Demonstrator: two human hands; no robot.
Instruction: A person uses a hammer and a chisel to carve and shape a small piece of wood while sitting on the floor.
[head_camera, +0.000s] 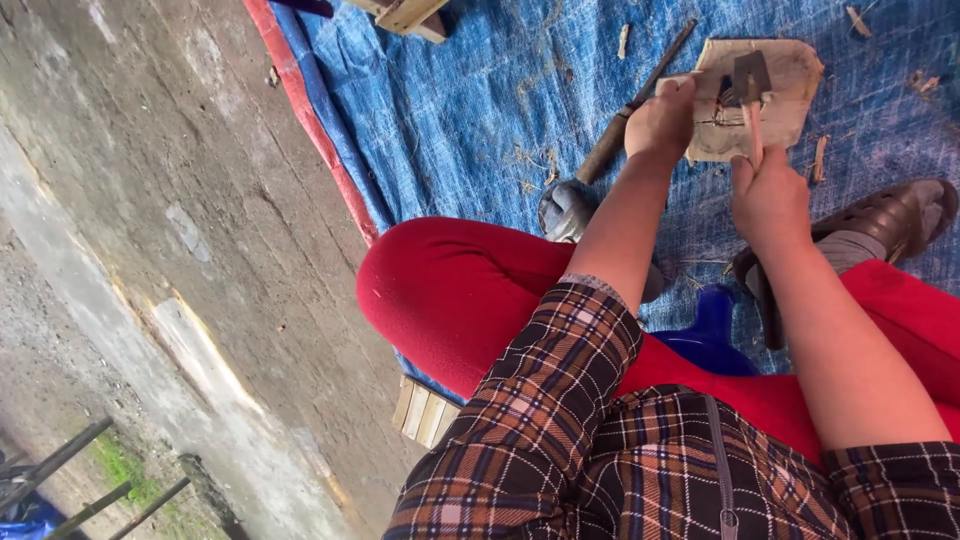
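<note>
My left hand (662, 120) grips the left edge of a flat, roughly rounded wooden piece (790, 85) lying on the blue tarp. My right hand (768, 195) is closed around the thin wooden handle of a small chisel-like tool (750, 95), whose dark metal blade rests on the face of the wooden piece. A carved mark shows on the wood under the blade. Both forearms come out of brown plaid sleeves.
A long-handled hammer-like tool (600, 160) lies on the blue tarp (480, 100) left of my left arm. My knees in red trousers (450, 290), a brown sandal (885, 220), a blue object (705, 335), wood blocks (425, 410) and chips surround. Bare concrete (150, 250) lies left of the tarp's red edge.
</note>
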